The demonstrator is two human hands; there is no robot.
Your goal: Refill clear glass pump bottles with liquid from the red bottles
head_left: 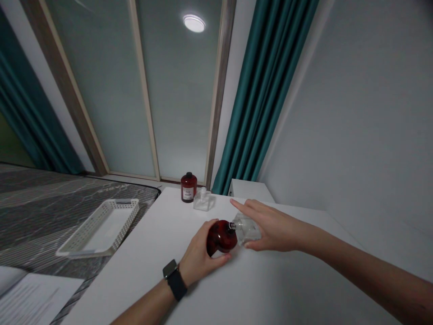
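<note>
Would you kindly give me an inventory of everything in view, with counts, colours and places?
Held red bottle: 1, dark red, in the left hand
Held glass bottle: 1, clear, in the right hand
Standing red bottle: 1, dark red with black top and pale label, far end of the table
Standing glass bottle: 1, clear, beside it
Table: 1, white, under the bottles
Basket: 1, white, left of the table
Papers: white, count unclear, lower left
Patterned surface: 1, dark grey, left
Cabinet: 1, white, beyond the table
Curtains: 2, teal, flanking the frosted panels
Frosted panels: 2, greyish green, background
Round light: 1, white, top centre
Wall: grey, right
Watch: 1, black, left wrist
Hands: 2, bare, lower centre
</note>
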